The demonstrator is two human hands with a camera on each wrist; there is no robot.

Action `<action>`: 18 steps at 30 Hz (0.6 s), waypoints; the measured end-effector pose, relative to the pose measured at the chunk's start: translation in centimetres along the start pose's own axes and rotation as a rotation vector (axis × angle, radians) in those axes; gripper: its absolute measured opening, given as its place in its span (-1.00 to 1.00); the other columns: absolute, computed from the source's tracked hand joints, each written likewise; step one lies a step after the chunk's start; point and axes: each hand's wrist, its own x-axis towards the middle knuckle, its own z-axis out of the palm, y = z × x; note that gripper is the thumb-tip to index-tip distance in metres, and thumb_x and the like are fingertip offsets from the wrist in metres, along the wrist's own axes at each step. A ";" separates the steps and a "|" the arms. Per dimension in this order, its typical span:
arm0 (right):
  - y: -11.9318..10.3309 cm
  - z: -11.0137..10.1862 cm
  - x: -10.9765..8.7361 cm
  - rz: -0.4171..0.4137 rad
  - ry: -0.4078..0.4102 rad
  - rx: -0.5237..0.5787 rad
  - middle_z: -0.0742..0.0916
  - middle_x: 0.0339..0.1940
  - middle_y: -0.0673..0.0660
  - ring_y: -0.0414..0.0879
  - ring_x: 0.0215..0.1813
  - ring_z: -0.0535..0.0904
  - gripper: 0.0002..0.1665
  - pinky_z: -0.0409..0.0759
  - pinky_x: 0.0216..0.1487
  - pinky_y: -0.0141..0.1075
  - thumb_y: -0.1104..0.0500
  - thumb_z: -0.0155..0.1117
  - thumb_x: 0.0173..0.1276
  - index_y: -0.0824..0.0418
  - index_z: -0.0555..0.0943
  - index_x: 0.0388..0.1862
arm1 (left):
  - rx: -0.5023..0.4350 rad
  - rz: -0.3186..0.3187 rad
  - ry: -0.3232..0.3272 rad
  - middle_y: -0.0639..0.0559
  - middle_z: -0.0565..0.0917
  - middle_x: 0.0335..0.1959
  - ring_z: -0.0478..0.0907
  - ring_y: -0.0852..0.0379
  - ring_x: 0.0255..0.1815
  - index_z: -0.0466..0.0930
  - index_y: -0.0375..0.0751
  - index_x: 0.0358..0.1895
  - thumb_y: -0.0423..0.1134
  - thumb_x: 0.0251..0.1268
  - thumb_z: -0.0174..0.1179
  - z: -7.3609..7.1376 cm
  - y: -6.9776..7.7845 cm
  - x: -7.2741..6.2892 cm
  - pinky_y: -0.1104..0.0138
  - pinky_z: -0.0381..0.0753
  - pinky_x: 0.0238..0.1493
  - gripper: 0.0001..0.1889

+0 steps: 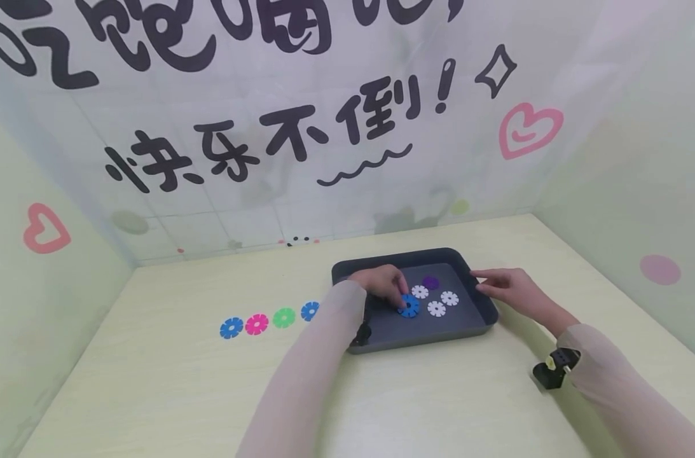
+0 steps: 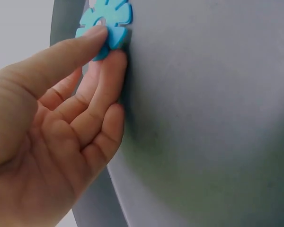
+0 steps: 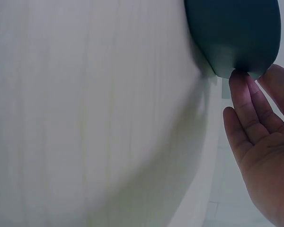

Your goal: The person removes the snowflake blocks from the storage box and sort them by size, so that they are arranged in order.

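Observation:
In the head view, my left hand (image 1: 384, 284) reaches into the dark grey tray (image 1: 427, 336) and pinches a blue notched plastic disc (image 1: 409, 306). The left wrist view shows the thumb on the disc's near face and fingertips behind it, close over the tray floor (image 2: 203, 94). Near it in the tray lie several white notched discs (image 1: 436, 308) and a purple disc (image 1: 430, 282). My right hand (image 1: 516, 291) holds the tray's right edge. In the right wrist view its fingertips (image 3: 240, 78) touch the outer wall, with the thumb at the rim.
Left of the tray, a row of discs lies on the pale wooden table (image 1: 170, 362): blue (image 1: 231, 328), pink (image 1: 257, 324), green (image 1: 284, 317) and another blue one (image 1: 309, 311) beside the left sleeve. A printed wall (image 1: 255, 210) stands behind the table.

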 end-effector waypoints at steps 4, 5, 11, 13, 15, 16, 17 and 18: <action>0.0 0.0 0.0 -0.003 0.000 0.002 0.70 -0.31 0.23 -0.30 -0.31 0.57 -0.54 0.51 -0.34 -0.40 0.25 0.23 0.25 0.48 0.48 0.08 | -0.050 0.019 -0.013 -0.03 0.60 -0.45 0.51 0.17 -0.45 0.52 -0.29 -0.25 -0.41 0.12 0.24 -0.4 -0.1 -0.7 0.40 0.47 -0.34 -0.86; 0.0 0.0 0.0 -0.004 0.000 0.002 0.70 -0.31 0.23 -0.31 -0.32 0.57 -0.54 0.51 -0.34 -0.40 0.25 0.23 0.25 0.48 0.48 0.08 | -0.048 0.024 -0.014 -0.03 0.60 -0.44 0.52 0.17 -0.45 0.51 -0.29 -0.24 -0.41 0.13 0.23 -0.6 -0.1 -1.0 0.40 0.48 -0.33 -0.86; 0.1 0.1 0.1 -0.005 0.001 -0.015 0.71 -0.32 0.22 -0.29 -0.32 0.57 -0.55 0.50 -0.34 -0.40 0.25 0.24 0.25 0.48 0.48 0.07 | 0.014 0.057 0.014 -0.01 0.57 -0.42 0.49 0.18 -0.41 0.49 -0.31 -0.20 -0.39 0.13 0.24 -1.9 -0.6 -2.7 0.40 0.47 -0.30 -0.82; 0.1 0.1 0.0 -0.001 0.003 -0.018 0.70 -0.32 0.22 -0.28 -0.31 0.57 -0.55 0.50 -0.33 -0.41 0.25 0.24 0.25 0.48 0.48 0.07 | 0.039 0.073 0.034 0.00 0.57 -0.43 0.48 0.18 -0.40 0.49 -0.31 -0.20 -0.38 0.12 0.25 -2.3 -0.8 -3.3 0.40 0.45 -0.30 -0.80; 0.2 0.1 0.0 0.002 0.006 -0.020 0.70 -0.32 0.23 -0.29 -0.31 0.57 -0.55 0.50 -0.33 -0.41 0.26 0.24 0.25 0.48 0.48 0.08 | 0.059 0.094 0.051 0.00 0.57 -0.45 0.47 0.17 -0.41 0.50 -0.30 -0.20 -0.37 0.12 0.25 -2.7 -1.1 -3.9 0.40 0.44 -0.31 -0.80; 0.2 0.1 0.0 0.004 0.006 -0.019 0.70 -0.31 0.23 -0.29 -0.31 0.57 -0.55 0.50 -0.33 -0.41 0.26 0.23 0.26 0.48 0.48 0.08 | 0.066 0.105 0.059 0.00 0.58 -0.45 0.47 0.17 -0.41 0.50 -0.30 -0.20 -0.37 0.12 0.26 -2.9 -1.3 -4.1 0.40 0.44 -0.32 -0.80; 0.3 0.1 0.0 0.007 0.005 -0.015 0.70 -0.31 0.24 -0.30 -0.31 0.57 -0.55 0.50 -0.33 -0.41 0.26 0.23 0.26 0.48 0.47 0.08 | 0.081 0.115 0.069 0.01 0.57 -0.45 0.46 0.17 -0.41 0.50 -0.30 -0.20 -0.36 0.11 0.26 -3.1 -1.5 -4.4 0.40 0.43 -0.32 -0.80; 0.3 0.1 0.0 0.006 0.006 -0.010 0.70 -0.31 0.24 -0.30 -0.31 0.57 -0.55 0.50 -0.33 -0.41 0.26 0.23 0.26 0.48 0.47 0.08 | 0.089 0.124 0.079 0.01 0.56 -0.45 0.46 0.17 -0.41 0.50 -0.30 -0.20 -0.37 0.11 0.26 -3.3 -1.7 -4.7 0.41 0.43 -0.32 -0.80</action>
